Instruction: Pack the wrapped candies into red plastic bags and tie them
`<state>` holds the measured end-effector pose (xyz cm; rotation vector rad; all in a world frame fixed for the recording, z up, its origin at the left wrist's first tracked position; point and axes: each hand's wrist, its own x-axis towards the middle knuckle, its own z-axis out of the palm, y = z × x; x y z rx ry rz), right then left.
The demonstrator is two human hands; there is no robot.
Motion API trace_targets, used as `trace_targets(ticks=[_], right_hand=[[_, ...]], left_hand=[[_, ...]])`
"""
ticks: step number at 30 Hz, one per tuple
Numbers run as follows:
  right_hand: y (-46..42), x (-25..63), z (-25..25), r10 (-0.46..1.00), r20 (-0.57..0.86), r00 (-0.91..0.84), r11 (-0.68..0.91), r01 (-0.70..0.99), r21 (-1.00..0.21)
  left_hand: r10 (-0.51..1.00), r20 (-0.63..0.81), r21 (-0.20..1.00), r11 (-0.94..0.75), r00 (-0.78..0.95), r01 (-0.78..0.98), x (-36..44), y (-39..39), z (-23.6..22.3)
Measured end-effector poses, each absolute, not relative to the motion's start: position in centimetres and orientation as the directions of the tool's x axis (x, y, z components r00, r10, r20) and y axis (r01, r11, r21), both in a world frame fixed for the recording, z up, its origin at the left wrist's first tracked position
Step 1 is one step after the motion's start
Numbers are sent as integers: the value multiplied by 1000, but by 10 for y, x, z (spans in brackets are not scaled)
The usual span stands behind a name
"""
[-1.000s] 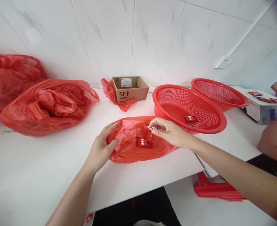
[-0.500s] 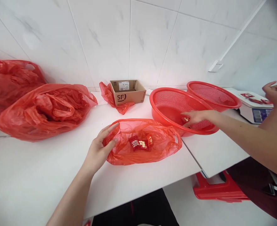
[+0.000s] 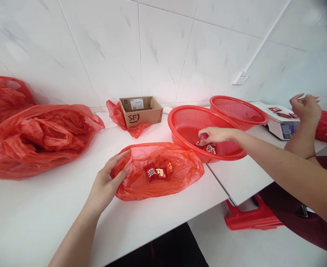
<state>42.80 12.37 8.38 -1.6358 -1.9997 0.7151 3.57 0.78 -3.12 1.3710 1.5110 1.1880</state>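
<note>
Red plastic bag: it lies open on the white table (image 3: 152, 222) before me, three wrapped packets (image 3: 161, 173) grouped inside; its wide mouth seems placed near the colander for a short reach.
Left hand: mine (image 3: 103, 185) rests at the left end of the red plastic bag (image 3: 157, 191), thumb and fingers loosely parted, likely so the mouth stays spread.
Right hand: mine (image 3: 215, 135) is closed on a red packet (image 3: 203, 137), pinched small, perhaps to lift it singly.
Front colander: this (image 3: 180, 128) sits right beside the bag, with a white-patterned packet (image 3: 211, 149) below my fingers.
Behind: an SF carton (image 3: 146, 117) stands by the wall, and a digital scale (image 3: 280, 129) sits right of the rear colander (image 3: 221, 102).
Left forearm: it slants up from the bottom edge, palm turned toward the bag.
Right forearm: it crosses from the lower right over the colander's rim, fingers angled down inside.
</note>
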Motion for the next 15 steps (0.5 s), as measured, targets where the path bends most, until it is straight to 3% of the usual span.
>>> trace_targets(ticks=[3,9,13,15], right_hand=[[132,401,85,977,-8,-215,155,726,-670],[121,340,105,883,-131,-451,139,518,-844],[90,283,76,693,-280,-664,101,473,-875],[81,259,57,646,-334,-686,100,510,-854]], left_hand=[[989,38,962,2,-142,274,35,8,-31],[992,-49,992,61,-112,110,38,5,-29],[992,-26,996,36,-120,81,41,5,-27],[992,-20,996,31,-125,84,41,5,-27]])
